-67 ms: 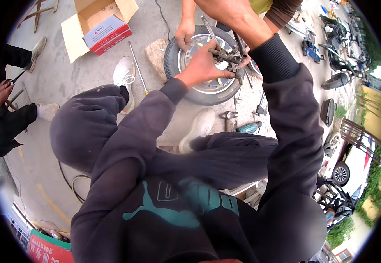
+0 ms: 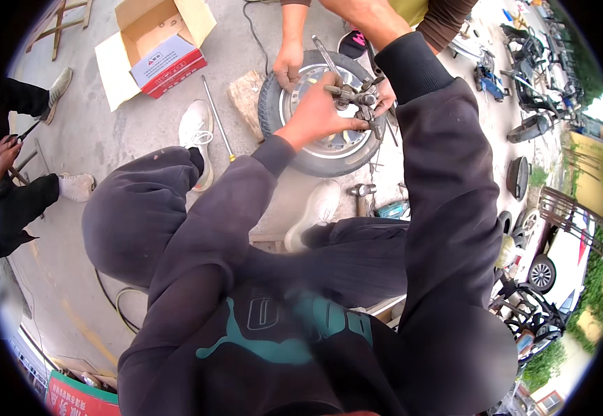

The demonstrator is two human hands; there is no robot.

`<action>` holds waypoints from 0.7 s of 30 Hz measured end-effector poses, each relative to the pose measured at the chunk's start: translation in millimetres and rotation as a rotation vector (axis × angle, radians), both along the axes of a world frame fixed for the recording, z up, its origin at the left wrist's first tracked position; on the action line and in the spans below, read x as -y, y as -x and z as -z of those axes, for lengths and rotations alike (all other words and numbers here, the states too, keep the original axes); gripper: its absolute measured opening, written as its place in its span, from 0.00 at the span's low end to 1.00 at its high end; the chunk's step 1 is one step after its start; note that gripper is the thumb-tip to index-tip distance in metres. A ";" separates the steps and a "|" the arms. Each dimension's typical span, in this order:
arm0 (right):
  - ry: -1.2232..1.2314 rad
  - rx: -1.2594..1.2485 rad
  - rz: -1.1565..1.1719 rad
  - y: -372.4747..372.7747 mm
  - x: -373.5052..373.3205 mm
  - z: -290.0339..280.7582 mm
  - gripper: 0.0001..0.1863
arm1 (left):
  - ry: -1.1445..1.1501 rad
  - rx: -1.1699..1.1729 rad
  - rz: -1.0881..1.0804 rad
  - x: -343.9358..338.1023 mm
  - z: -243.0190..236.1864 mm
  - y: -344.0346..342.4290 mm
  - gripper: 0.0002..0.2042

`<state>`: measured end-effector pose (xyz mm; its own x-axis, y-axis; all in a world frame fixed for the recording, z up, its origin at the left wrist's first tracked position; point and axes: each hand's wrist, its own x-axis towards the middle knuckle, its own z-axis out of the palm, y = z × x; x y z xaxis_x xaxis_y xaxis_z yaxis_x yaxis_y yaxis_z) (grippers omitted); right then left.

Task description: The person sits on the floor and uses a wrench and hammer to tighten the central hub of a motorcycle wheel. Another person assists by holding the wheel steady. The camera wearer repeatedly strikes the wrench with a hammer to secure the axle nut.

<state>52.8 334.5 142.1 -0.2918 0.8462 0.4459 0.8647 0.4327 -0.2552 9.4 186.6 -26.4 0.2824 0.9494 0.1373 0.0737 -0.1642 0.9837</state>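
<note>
Ahead of me a wheel with a black tyre (image 2: 329, 166) lies on its side. My left hand (image 2: 315, 111) is closed around a metal tool with jointed arms and bolts (image 2: 353, 97), held above the hub. A long metal bar (image 2: 324, 52) slants up beyond that hand. My right hand (image 2: 360, 10) reaches to the top edge, where its fingers are cut off from view. Another person's hand (image 2: 289, 66) rests on the tyre's far left side. That person's other hand (image 2: 386, 97) is at the wheel's right, partly hidden by the tool.
A block of wood (image 2: 247, 100) touches the tyre's left side. Near my left shoe lies a long rod with a yellow end (image 2: 218, 118). An opened carton (image 2: 159, 66) stands farther left. A hammer (image 2: 362, 191) and a teal power tool (image 2: 393, 210) lie right of my other shoe.
My right forearm has shifted slightly left and up, and its sleeve covers more of the teal power tool. My left hand stays on the metal tool.
</note>
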 end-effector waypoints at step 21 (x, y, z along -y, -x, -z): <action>0.878 -1.319 0.826 -304.9 355.6 156.6 0.25 | 0.116 -0.018 0.165 -19.8 -0.3 3.4 0.25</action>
<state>357.7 -21.1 -14.5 0.4310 0.6677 -0.6070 -0.1813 -0.5949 -0.7831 6.1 206.4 -26.1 0.4366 0.8993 0.0234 0.0725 -0.0612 0.9955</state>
